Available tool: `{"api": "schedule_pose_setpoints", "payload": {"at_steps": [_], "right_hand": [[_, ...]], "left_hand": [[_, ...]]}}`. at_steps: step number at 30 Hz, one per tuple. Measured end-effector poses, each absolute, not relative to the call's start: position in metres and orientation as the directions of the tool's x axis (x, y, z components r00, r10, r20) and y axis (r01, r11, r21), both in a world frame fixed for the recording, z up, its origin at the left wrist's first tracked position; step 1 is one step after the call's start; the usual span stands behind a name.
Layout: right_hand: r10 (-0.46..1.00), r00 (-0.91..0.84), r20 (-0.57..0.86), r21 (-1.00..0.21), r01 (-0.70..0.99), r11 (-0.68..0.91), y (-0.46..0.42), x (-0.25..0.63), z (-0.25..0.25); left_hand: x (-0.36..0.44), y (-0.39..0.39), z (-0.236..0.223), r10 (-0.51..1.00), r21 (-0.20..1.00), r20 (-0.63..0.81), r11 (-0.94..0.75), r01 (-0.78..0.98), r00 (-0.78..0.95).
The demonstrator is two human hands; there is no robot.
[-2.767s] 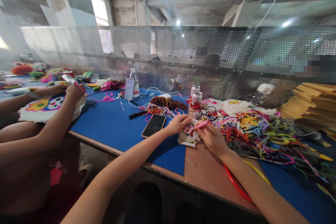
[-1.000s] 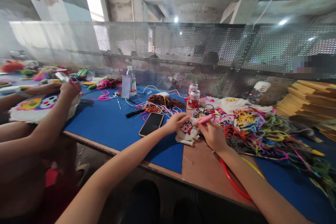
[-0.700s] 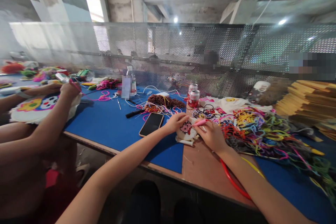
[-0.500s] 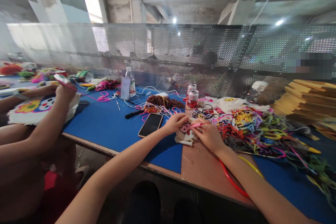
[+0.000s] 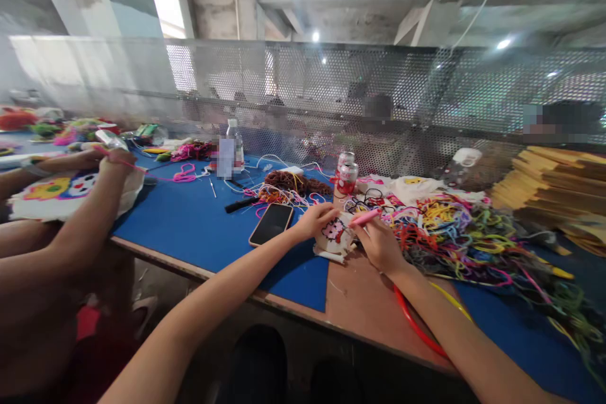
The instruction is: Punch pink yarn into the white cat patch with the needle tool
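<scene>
My left hand (image 5: 314, 222) is closed on the upper left edge of a small piece of white cloth (image 5: 326, 247), which bears a pink cartoon figure with a dark outline and a red patch. Fingers of my right hand (image 5: 381, 243) wrap round a pink punch needle (image 5: 367, 217), held slanted just right of the figure. Its tip is too small to make out. A big tangle of coloured yarn (image 5: 442, 224) lies right of my right hand. Close by my left forearm rests a phone (image 5: 271, 225), screen up.
Two drink cans (image 5: 347, 179) stand behind the cloth, with brown yarn (image 5: 284, 184) to their left. A bottle (image 5: 235, 145) is farther back. On the left, a co-worker's hands (image 5: 113, 167) work over another cloth (image 5: 127, 192). Yellow-brown sheets (image 5: 534, 180) are stacked at right; a perforated screen (image 5: 303, 88) closes off the back.
My right hand has turned, and the punch needle has swung away from the cloth figure, to the right and upward. More of the cloth shows. My left hand stays nearly in place.
</scene>
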State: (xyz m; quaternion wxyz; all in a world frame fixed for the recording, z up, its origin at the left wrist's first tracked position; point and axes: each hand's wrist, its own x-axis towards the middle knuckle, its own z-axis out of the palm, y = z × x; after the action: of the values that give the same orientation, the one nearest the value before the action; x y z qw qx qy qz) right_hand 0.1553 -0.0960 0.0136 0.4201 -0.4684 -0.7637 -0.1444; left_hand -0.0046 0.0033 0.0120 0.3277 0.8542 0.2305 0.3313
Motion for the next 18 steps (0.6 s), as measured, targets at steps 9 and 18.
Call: {"api": "schedule_pose_setpoints", "payload": {"at_steps": [9, 18], "right_hand": [[0.505, -0.286, 0.815, -0.054, 0.829, 0.557, -0.0963, 0.1557, 0.0119], [0.476, -0.304, 0.825, -0.016, 0.83, 0.557, -0.0969, 0.1551, 0.0145]], "left_hand": [[-0.0053, 0.004, 0.0102, 0.618, 0.685, 0.432, -0.699, 0.207, 0.657], [-0.0052, 0.0051, 0.0083, 0.626, 0.672, 0.433, -0.704, 0.231, 0.649]]}}
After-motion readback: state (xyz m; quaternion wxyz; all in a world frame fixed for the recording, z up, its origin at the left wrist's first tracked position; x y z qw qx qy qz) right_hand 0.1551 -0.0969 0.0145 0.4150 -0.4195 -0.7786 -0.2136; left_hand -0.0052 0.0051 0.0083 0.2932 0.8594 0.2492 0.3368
